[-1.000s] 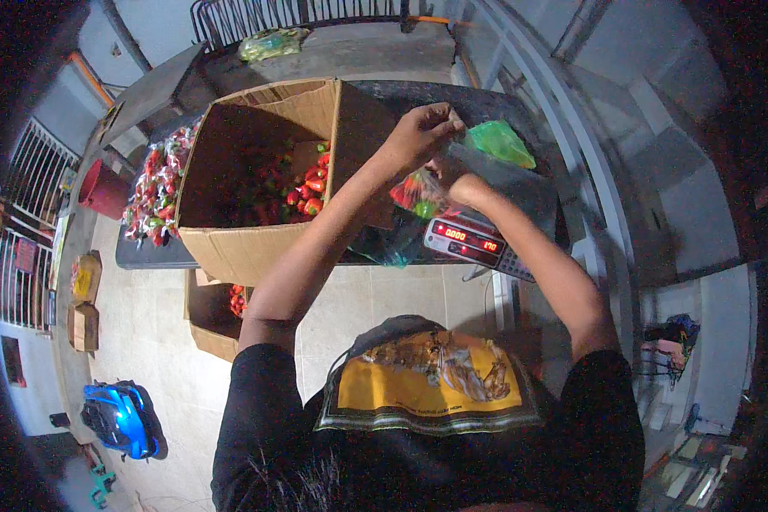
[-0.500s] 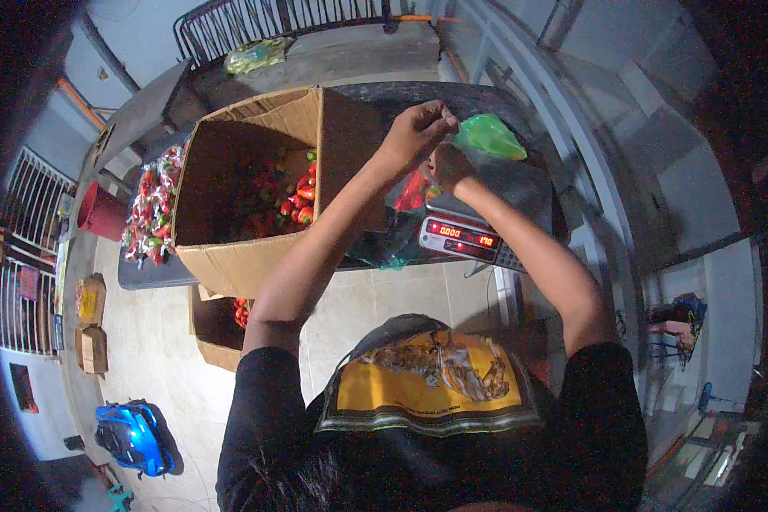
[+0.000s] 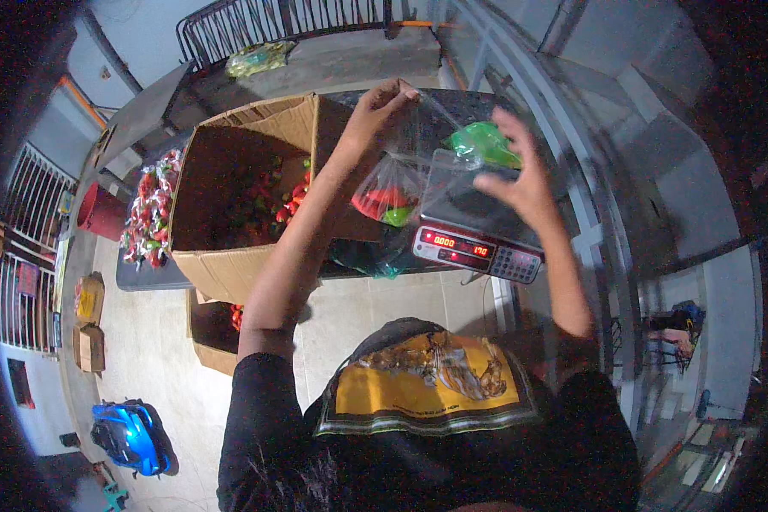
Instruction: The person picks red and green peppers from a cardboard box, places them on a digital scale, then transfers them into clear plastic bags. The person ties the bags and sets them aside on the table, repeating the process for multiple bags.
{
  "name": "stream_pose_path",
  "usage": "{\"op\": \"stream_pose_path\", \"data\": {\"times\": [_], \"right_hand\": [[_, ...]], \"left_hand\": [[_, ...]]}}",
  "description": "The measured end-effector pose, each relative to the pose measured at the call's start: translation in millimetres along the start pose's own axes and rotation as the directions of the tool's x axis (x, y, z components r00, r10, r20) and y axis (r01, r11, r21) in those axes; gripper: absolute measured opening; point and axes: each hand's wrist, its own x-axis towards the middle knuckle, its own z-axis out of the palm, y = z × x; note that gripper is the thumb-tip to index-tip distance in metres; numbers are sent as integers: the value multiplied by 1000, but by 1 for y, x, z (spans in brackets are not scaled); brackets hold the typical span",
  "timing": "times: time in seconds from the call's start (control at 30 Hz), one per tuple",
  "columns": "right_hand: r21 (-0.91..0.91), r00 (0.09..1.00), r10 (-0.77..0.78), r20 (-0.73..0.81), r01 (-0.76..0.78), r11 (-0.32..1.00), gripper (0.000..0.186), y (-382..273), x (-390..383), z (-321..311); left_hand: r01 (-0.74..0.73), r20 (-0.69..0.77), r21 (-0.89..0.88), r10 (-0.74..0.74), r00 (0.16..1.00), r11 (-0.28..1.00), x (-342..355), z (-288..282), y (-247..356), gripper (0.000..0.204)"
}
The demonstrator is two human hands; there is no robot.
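Here, one cardboard box (image 3: 213, 358) of red peppers (image 3: 236, 317) sits below the table (image 3: 164, 275), and a second box (image 3: 230, 266), on top, holds red and green ones, left of one digital scale (image 3: 478, 249). Between that box and the scale is one clear bag (image 3: 388, 194) of red and green peppers, its top pinched in my left hand (image 3: 386, 104), while my right hand (image 3: 525, 181), fingers spread wide, hovers above the scale near one green bag (image 3: 478, 145).

On table (image 3: 149, 276): packets (image 3: 151, 213), box (image 3: 226, 266), scale (image 3: 478, 254), left to right | in box: peppers (image 3: 293, 205) | between box and scale: bag (image 3: 388, 203)
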Motion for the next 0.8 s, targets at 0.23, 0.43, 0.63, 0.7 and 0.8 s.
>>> {"op": "stream_pose_path", "data": {"times": [0.23,0.43,0.63,0.7,0.8], "right_hand": [[-161,969,-78,235,118,980,58,89,-6,115],[-345,874,-455,169,485,804,35,88,37,91],[-145,671,-513,536,671,727,22,51,77,68],[-229,578,-340,742,694,682,24,52,91,69],[-163,647,-68,759,291,943,27,50,101,75]], "left_hand": [[23,190,25,-28,981,999,7,37,-3,23],[-31,418,160,-39,908,987,-3,-35,-46,91],[255,179,467,-372,911,847,-19,19,-53,63],[-5,97,386,-36,995,923,-22,19,-85,50],[303,132,251,-342,930,919,-20,17,-97,41]]}}
